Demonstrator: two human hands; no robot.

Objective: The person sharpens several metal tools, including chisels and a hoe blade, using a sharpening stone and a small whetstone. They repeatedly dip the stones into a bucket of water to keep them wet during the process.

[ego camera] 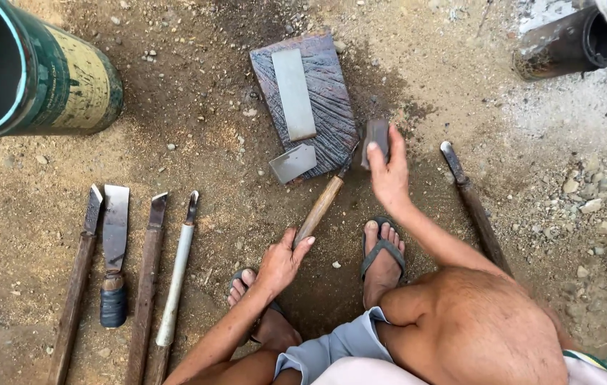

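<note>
Wooden-handled chisel, flat grey stone

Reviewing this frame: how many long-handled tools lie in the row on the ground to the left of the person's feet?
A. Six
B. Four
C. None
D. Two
B: four tools lie side by side on the dirt left of the feet, apart from the wooden-handled tool that the left hand holds.

Single head-worn view: looks steeply down from above a crouching person onto bare dirt ground, near enough that knees and feet fill the lower frame; tools lie at arm's reach. No second view.
</note>
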